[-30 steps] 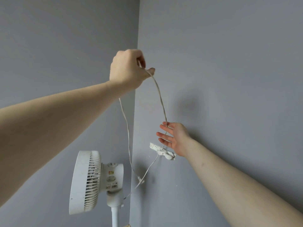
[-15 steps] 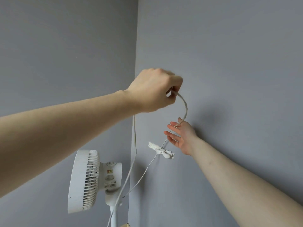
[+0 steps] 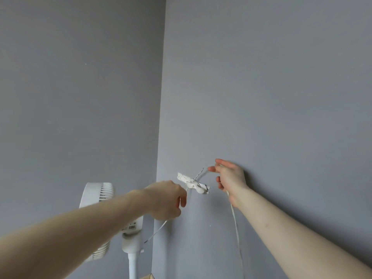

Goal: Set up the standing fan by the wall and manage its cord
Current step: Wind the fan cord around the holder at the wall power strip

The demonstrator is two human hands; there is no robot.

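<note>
Left hand (image 3: 168, 200) has dropped from overhead to just left of the wall clip (image 3: 193, 183), gripping the cord (image 3: 236, 224); right hand (image 3: 230, 178) pinches it right of the clip (loop shrinking, nearly hung). Fan (image 3: 100, 198) stands lower left.

The single head-worn wide-angle camera is looking forward and slightly upward into a room corner (image 3: 161, 117), sitting close enough that both forearms are entering from the bottom edge. It is framing the standing fan (image 3: 96, 191) low at left and the wall clip (image 3: 193, 183) near centre. No second view is sharing this scene.
</note>
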